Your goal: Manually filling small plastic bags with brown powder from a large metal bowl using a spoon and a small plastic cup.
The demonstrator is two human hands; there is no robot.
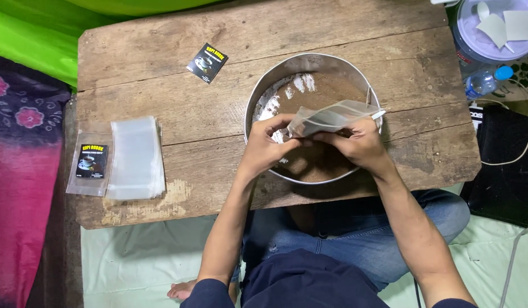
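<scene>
Head view, I see both forearms angled inward over wooden table (pixel 161 97): left hand (pixel 267 142) and right hand (pixel 361 142) pinch clear plastic pouch (pixel 329 117) between fingertips, held flat above round metal pan (pixel 309 63) of brown powder (pixel 321 94).

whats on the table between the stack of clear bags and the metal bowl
Only bare wood. In the head view, the table shows nothing between the stack of clear bags and the metal bowl; the small black label lies farther back.
</scene>
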